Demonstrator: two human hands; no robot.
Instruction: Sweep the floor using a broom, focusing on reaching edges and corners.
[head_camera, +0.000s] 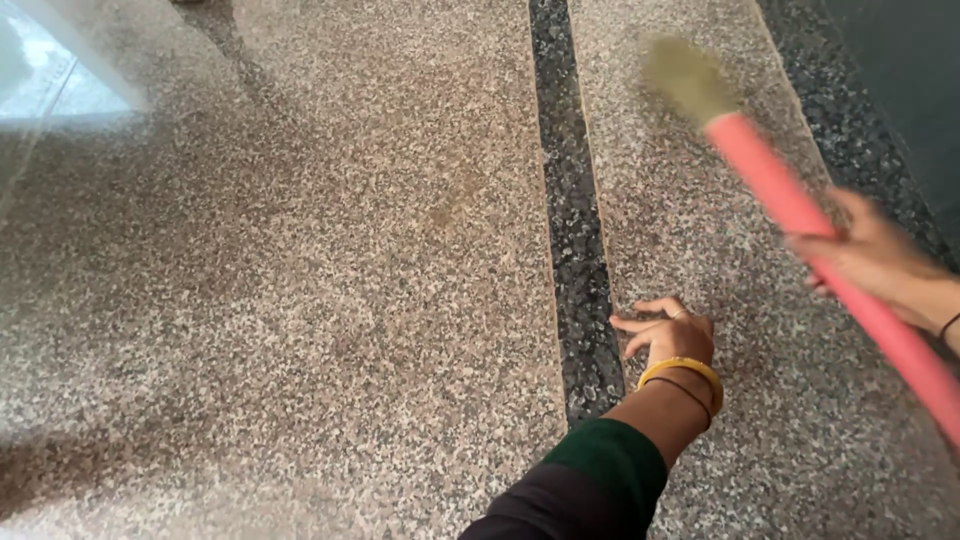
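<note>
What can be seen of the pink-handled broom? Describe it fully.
The broom has a round pink handle that looks like plastic, ending in a blurred tuft of pale olive bristles at the upper end. It slants from lower right to upper middle above the speckled stone floor. The right hand wraps its grip around the handle's middle. The left hand is apart from it.

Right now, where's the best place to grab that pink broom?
Probably on the pink handle, just below the greenish bristles, coming from the left side. That round stretch is bare; the right hand already wraps it lower down, and the left hand is free.
</note>
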